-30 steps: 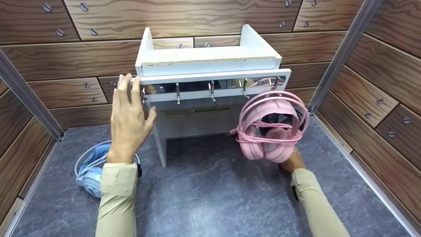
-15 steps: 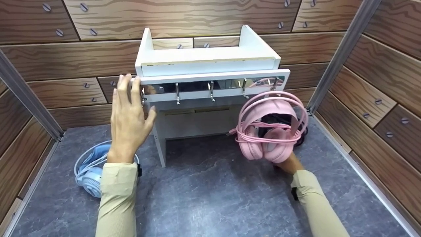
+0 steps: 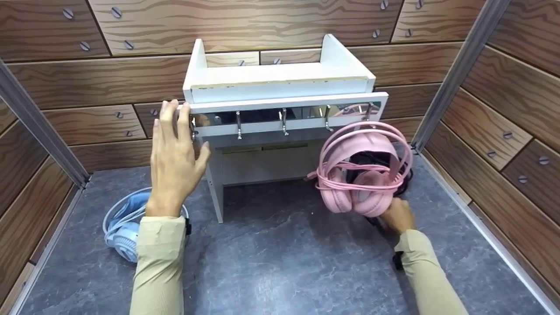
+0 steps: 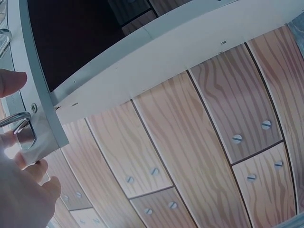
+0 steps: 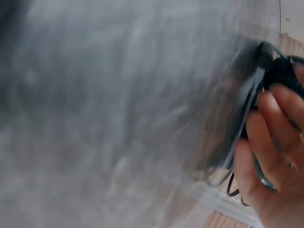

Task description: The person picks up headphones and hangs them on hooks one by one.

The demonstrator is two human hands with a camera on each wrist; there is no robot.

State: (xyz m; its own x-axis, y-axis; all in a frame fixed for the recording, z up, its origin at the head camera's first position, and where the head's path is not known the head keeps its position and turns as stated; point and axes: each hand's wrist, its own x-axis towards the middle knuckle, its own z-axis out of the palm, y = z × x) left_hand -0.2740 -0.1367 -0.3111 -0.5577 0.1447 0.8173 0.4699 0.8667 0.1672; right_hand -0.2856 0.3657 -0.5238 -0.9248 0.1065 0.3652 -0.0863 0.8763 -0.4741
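My left hand rests at the left end of the white hook rack, fingers extended up its side and thumb apart; in the left wrist view the thumb lies before the board. Pink headphones with a pink cable wound round them hang at the rack's right end. Low behind them, my right hand grips black headphones, mostly hidden. In the right wrist view curled fingers hold a black part, with thin dark cable loops below; much of that view is blurred.
The white stand with raised side panels backs the rack. Light blue headphones lie on the grey marbled surface, left of my left forearm. Wood-patterned walls with metal corner strips enclose the back and sides.
My right hand has shifted slightly right and the black headphones show more behind the pink ones, with dark cable lower right. The left hand stays on the rack; the pink headphones hang as before.
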